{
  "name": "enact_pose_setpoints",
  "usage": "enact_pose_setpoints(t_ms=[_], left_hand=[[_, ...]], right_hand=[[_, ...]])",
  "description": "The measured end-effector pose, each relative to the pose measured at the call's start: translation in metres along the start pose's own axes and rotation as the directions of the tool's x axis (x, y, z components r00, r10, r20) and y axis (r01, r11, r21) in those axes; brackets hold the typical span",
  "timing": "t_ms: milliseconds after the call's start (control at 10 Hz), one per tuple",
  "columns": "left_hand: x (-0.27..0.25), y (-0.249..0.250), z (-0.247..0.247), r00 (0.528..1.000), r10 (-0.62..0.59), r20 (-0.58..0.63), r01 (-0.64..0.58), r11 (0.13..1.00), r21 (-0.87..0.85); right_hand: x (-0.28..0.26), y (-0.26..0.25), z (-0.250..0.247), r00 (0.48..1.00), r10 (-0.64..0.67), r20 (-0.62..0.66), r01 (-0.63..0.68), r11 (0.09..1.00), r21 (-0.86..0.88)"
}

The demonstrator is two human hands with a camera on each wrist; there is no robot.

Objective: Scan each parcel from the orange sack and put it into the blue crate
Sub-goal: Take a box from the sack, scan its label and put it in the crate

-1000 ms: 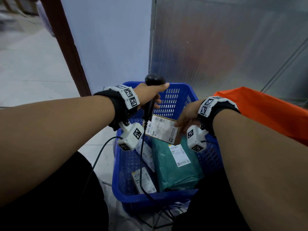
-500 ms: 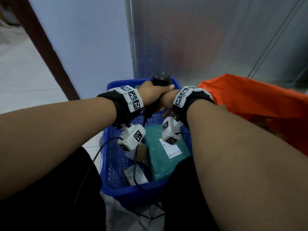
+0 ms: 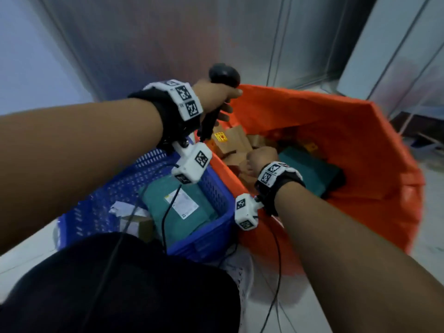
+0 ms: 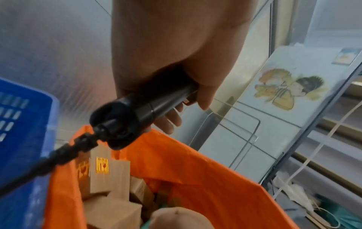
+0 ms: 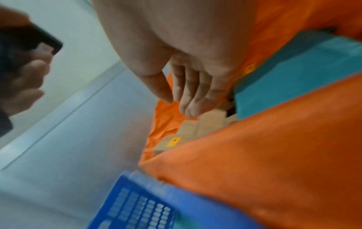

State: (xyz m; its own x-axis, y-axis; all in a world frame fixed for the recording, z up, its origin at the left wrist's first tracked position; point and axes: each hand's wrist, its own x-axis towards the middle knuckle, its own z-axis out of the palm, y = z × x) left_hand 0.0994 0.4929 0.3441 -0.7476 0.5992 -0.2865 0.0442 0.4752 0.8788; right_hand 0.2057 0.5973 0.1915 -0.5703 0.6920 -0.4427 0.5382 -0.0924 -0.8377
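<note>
My left hand grips the black handheld scanner above the seam between crate and sack. The orange sack stands open at the right, holding several brown cardboard parcels and a teal parcel. My right hand reaches into the sack with straight fingers just above the brown parcels, holding nothing. The blue crate at the left holds a teal parcel with a white label and smaller parcels.
The scanner's black cable hangs across the crate. Grey metal wall panels rise behind crate and sack. A white board with a cartoon picture leans at the far right beside a metal frame. My dark-clothed lap fills the foreground.
The small labelled parcel has left my right hand, which has swung right from the crate into the orange sack. My view and my left hand with the scanner have shifted toward the sack.
</note>
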Motion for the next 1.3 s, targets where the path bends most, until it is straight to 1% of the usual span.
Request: enact_pose_setpoints(t_ms=[100,200,300,400,500,600,700,800,900,1000,1100,1200,1300], left_hand=[[0.02,-0.028,0.055,0.995,-0.087,0.048,0.086,0.996,0.009],[0.03,-0.074,0.1,0.974,-0.224,0.046,0.221,0.974,0.056],[0.044,-0.112,0.123,0.974,-0.219,-0.055,0.225,0.962,0.152],[0.046,-0.128,0.128,0.972,-0.221,-0.078,0.234,0.929,0.288],[0.042,-0.122,0.125,0.976,-0.217,-0.002,0.199,0.891,0.407],[0.035,-0.114,0.114,0.965,-0.259,0.043,0.238,0.931,0.276],[0.022,-0.111,0.101,0.942,-0.322,0.098,0.29,0.925,0.245],[0.009,-0.113,0.088,0.945,-0.297,0.14,0.253,0.93,0.267],[-0.001,-0.126,0.086,0.943,-0.289,0.168,0.233,0.928,0.29],[-0.003,-0.141,0.088,0.972,-0.201,0.121,0.161,0.948,0.275],[-0.006,-0.147,0.088,0.981,-0.149,0.125,0.119,0.969,0.218],[-0.009,-0.15,0.083,0.986,-0.127,0.107,0.111,0.983,0.143],[-0.018,-0.147,0.075,0.991,-0.101,0.092,0.097,0.994,0.043]], right_hand=[[0.007,0.033,-0.032,0.99,0.086,-0.111,-0.097,0.99,-0.102],[0.017,0.067,-0.036,0.983,0.184,0.019,-0.181,0.977,-0.116],[0.012,0.076,-0.028,0.965,0.231,0.12,-0.224,0.972,-0.072],[0.012,0.084,-0.016,0.929,0.269,0.256,-0.297,0.952,0.079],[0.0,0.083,-0.014,0.934,0.235,0.269,-0.284,0.945,0.162],[-0.002,0.078,-0.024,0.936,0.305,0.179,-0.343,0.906,0.25],[-0.012,0.067,-0.027,0.931,0.329,0.159,-0.356,0.915,0.192],[-0.015,0.064,-0.015,0.953,0.253,0.17,-0.279,0.947,0.16],[-0.009,0.079,0.006,0.942,0.205,0.265,-0.25,0.957,0.15],[-0.003,0.094,0.021,0.955,0.183,0.234,-0.223,0.962,0.16],[0.037,0.112,0.025,0.966,0.172,0.193,-0.203,0.967,0.154],[0.033,0.099,0.024,0.962,0.187,0.197,-0.23,0.947,0.225],[-0.027,0.054,0.015,0.963,0.167,0.214,-0.228,0.925,0.305]])
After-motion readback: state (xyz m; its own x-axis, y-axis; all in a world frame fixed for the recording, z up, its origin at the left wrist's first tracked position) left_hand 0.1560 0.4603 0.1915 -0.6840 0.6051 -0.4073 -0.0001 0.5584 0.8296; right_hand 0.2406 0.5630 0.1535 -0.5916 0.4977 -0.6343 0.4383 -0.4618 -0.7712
